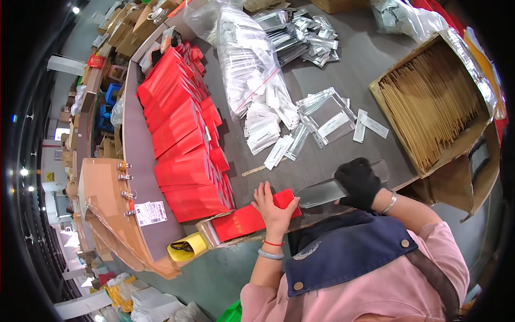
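Note:
My bare left hand [272, 212] lies with fingers spread on a long red packet [236, 225] at the table's near edge. The thumb rests by the packet's right end. In a black glove, my right hand [358, 183] is closed on a clear, flat plastic sleeve [322, 192], which sticks out on both sides of the hand. The sleeve's left end lies close to the packet's right end. What the gloved fingers do underneath is hidden.
Red packets [179, 137] stand in a long row at left. A clear bag [249, 59] spills white sachets [263, 129] mid-table. Silvery packs [300, 35] lie behind. A carton of brown cards [432, 102] is at right. A yellow holder [188, 247] hangs at the front edge.

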`<act>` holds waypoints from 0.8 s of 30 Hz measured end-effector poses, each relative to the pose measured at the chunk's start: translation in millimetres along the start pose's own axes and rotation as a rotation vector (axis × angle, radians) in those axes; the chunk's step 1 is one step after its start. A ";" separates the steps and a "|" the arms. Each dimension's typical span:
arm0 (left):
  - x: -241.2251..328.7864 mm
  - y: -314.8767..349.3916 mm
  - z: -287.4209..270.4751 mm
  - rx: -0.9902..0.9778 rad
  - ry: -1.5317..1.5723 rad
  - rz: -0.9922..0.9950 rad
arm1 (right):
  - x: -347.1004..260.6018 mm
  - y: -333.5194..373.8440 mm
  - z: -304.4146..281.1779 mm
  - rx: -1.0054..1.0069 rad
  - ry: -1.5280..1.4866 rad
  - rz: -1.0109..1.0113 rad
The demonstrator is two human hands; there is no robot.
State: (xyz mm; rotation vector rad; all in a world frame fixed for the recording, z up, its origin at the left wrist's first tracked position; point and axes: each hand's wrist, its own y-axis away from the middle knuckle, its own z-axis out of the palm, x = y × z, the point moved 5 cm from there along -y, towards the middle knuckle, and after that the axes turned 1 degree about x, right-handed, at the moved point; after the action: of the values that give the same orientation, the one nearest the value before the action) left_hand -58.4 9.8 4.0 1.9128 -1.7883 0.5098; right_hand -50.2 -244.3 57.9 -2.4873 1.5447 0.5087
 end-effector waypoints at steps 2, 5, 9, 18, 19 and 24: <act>3.4 0.2 2.3 -0.028 -0.013 0.015 | -16.7 -11.4 21.1 -0.097 -0.100 -0.036; 6.2 -3.4 5.4 -0.076 -0.015 0.046 | -39.6 -27.4 49.8 -0.068 -0.094 -0.122; 57.9 -45.3 21.9 -0.140 0.054 0.287 | 0.2 -10.7 20.9 0.211 -0.234 -0.052; 157.2 -101.3 90.3 -0.001 -0.206 0.769 | 144.8 95.1 -66.1 0.804 0.076 0.524; 150.7 -97.6 88.4 -0.030 -0.193 0.748 | 160.1 106.5 -72.3 0.818 0.067 0.572; 122.1 -76.3 67.8 -0.135 -0.147 0.719 | 224.5 153.7 -61.6 0.575 0.078 0.986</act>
State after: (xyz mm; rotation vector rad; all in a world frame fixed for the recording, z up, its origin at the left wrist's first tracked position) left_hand 24.4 -126.0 10.8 1.1996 -2.5262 0.4661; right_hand -84.3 -520.4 36.8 -1.2376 2.4438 0.0314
